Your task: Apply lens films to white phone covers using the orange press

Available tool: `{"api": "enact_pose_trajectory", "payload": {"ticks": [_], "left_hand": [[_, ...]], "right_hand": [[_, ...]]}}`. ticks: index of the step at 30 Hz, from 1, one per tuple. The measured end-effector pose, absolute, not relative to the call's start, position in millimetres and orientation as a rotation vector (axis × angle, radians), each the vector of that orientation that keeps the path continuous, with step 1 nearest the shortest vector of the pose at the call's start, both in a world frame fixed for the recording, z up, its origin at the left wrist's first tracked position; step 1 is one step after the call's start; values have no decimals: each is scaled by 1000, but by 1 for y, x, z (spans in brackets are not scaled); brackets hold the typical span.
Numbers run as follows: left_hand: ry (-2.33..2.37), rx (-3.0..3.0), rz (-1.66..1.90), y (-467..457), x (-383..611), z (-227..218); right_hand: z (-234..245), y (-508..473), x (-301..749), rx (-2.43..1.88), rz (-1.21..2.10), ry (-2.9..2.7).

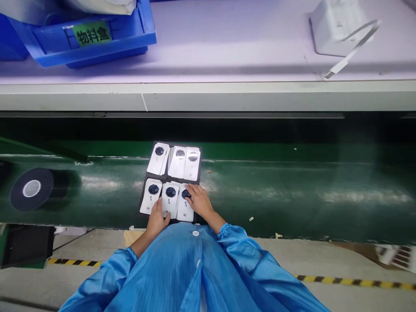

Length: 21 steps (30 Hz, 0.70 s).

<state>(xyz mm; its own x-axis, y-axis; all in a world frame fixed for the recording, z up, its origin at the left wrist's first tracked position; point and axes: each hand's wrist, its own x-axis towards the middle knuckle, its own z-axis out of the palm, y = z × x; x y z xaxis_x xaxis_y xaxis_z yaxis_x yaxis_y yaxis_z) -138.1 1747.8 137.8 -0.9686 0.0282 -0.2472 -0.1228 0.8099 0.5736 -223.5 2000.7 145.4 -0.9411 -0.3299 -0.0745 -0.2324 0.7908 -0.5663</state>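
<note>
Several white, card-like panels with round dark windows lie in stacks on a black tray (166,178), in two rows. My left hand (157,222) is at the front row, its fingers along the left edge of the middle white panel (169,204) and its thumb at that panel's lower end. Over the upper right of the right-hand white panel (185,211) my right hand (200,203) is curled, with the thumb on its face by the dark window. Partly hidden by the fingers is that window. The back row holds more white panels (192,170), untouched.
The tray rests on a green conveyor-like surface (292,199). A black roll with a white core (31,189) lies at left. On the raised shelf (227,43) stand a blue bin (130,41) and a white box (338,30) with a cable (357,45) over the edge.
</note>
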Motion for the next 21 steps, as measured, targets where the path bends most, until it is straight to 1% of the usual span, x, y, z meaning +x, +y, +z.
{"api": "enact_pose_trajectory", "payload": {"ticks": [11, 17, 21], "left_hand": [[2660, -43, 1042, 1760, -142, 117], [2659, -81, 1101, 1768, -148, 110], [2648, -150, 1114, 1772, -150, 105]], "right_hand": [[142, 2016, -215, -457, -886, 2823], [138, 2016, -213, -436, -852, 2837], [144, 2013, -210, -431, -817, 2855]]}}
